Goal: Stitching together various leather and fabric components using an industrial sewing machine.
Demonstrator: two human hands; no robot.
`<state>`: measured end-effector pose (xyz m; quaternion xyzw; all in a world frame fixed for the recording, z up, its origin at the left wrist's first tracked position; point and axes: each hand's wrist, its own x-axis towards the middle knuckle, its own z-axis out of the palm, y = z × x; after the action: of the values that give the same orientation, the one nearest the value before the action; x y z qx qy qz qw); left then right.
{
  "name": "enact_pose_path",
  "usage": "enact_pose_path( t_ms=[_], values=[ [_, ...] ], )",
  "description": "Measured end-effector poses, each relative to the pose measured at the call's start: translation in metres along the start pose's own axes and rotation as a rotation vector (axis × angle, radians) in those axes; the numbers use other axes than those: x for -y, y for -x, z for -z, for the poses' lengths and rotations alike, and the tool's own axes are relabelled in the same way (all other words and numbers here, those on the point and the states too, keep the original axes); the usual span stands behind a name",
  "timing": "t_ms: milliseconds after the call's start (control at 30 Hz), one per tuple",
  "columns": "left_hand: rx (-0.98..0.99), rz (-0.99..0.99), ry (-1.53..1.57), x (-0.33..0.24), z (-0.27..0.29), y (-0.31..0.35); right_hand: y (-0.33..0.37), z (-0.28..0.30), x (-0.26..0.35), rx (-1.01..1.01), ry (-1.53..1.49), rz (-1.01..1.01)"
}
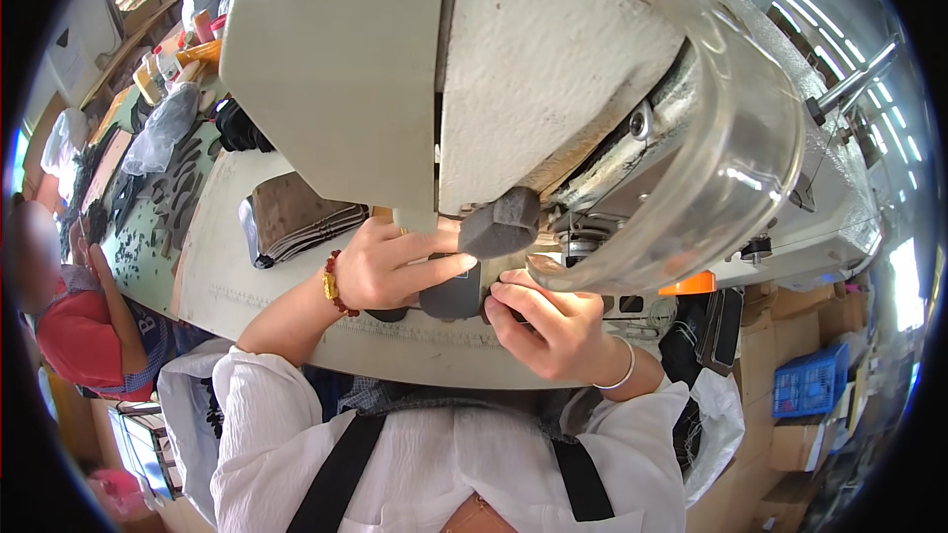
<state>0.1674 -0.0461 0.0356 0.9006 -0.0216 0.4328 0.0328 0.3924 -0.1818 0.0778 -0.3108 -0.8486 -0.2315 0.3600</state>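
A small dark grey fabric piece (452, 296) with a rounded lower edge lies between my hands, below the head of a large off-white sewing machine (336, 69). My left hand (385, 262) grips it from the left, its fingers stretched across the upper part. At its right edge my right hand (548, 324) has curled fingers pinched against the piece; the fingertips are partly hidden. Just above the piece a dark grey foam block (502, 222) is fixed to the machine. The clear curved guard (731, 168) hangs over the right side, and the needle cannot be made out.
A stack of folded brown fabric pieces (304, 217) sits on the machine table (237, 257) to the left. Beyond, a green worktable (148, 227) carries many dark cut pieces, with another person (84, 336) beside it. Dark pieces (706, 326) hang at right, near a blue crate (810, 382).
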Motion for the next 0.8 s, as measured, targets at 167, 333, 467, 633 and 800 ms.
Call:
enact_pose_path(
  t_ms=[167, 333, 467, 633, 800],
  values=[
    [-0.007, 0.035, 0.046, 0.002, -0.006, 0.001, 0.001, -0.003, 0.000, -0.011, -0.018, 0.007],
    [-0.075, -0.229, -0.251, 0.001, 0.000, -0.014, 0.002, -0.001, 0.001, -0.012, -0.021, 0.004],
    [-0.059, -0.218, -0.226, -0.005, 0.006, -0.021, 0.006, -0.001, 0.003, 0.007, -0.018, -0.022],
    [-0.073, -0.219, -0.237, -0.009, 0.007, -0.026, 0.010, -0.008, 0.005, -0.035, 0.022, -0.056],
    [-0.076, -0.163, -0.141, -0.011, 0.011, -0.030, 0.011, -0.009, 0.006, -0.095, 0.155, 0.083]
  ],
)
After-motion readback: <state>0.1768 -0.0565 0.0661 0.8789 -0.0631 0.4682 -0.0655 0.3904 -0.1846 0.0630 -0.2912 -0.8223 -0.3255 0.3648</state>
